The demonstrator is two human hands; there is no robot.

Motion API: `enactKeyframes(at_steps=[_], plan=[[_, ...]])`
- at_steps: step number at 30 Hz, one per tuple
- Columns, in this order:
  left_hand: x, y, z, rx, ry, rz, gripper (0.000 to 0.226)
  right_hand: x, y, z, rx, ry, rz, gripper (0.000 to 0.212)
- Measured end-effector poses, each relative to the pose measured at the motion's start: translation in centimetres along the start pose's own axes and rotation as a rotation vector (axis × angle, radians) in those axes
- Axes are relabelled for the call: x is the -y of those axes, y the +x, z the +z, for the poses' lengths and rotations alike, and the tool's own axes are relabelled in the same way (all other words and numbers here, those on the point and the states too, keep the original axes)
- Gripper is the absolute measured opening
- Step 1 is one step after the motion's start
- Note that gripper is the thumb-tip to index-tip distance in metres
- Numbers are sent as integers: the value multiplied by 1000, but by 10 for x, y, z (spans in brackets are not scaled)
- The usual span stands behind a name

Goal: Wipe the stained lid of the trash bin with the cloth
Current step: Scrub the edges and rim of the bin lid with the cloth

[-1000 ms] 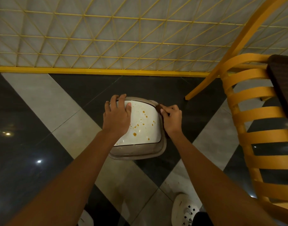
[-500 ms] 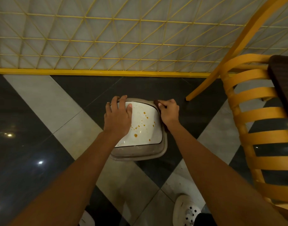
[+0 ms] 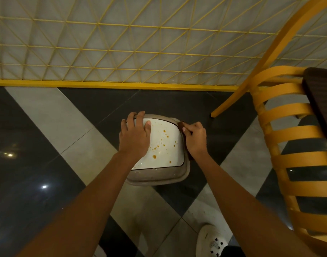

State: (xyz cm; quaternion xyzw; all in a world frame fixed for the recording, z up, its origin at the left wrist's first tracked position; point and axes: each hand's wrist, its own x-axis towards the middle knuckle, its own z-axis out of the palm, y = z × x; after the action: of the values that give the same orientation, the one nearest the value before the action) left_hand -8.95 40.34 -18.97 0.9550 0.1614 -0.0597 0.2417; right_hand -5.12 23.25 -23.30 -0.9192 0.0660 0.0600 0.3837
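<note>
While I watched through the head camera, the trash bin [image 3: 157,175] stood on the floor [image 3: 47,145] at the centre of the frame, its white lid [image 3: 164,145] glossy and speckled with orange-brown stains [image 3: 154,156], mostly across the middle and lower part. The left hand [image 3: 135,138] lay flat on the lid's left side, fingers spread over the far rim, holding nothing. The right hand [image 3: 195,140] was closed around a dark brown cloth [image 3: 181,125], pressed against the lid's right edge; most of the cloth was hidden under the hand. A yellow slatted chair [image 3: 296,145] crowded the right of the frame, one leg planted just beyond the bin. A yellow lattice panel [image 3: 140,43] filled the top, and a white shoe [image 3: 211,240] showed at the bottom.
</note>
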Motion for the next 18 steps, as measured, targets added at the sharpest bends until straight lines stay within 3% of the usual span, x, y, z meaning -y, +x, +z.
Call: enactKeyframes(at_steps=[5,9,11,18], plan=[[1,0,0,-6,-1,1,48,-16,-79,1,-97,30,-20,28],[0,0,0,-5,-4,1,48,-29,-132,11,-239,180,174,19],[1,0,0,-1,-6,3,48,-30,-140,15,-261,229,245,18],[0,1,0,7,-8,-4,48,-26,-120,7,-247,189,199,25]])
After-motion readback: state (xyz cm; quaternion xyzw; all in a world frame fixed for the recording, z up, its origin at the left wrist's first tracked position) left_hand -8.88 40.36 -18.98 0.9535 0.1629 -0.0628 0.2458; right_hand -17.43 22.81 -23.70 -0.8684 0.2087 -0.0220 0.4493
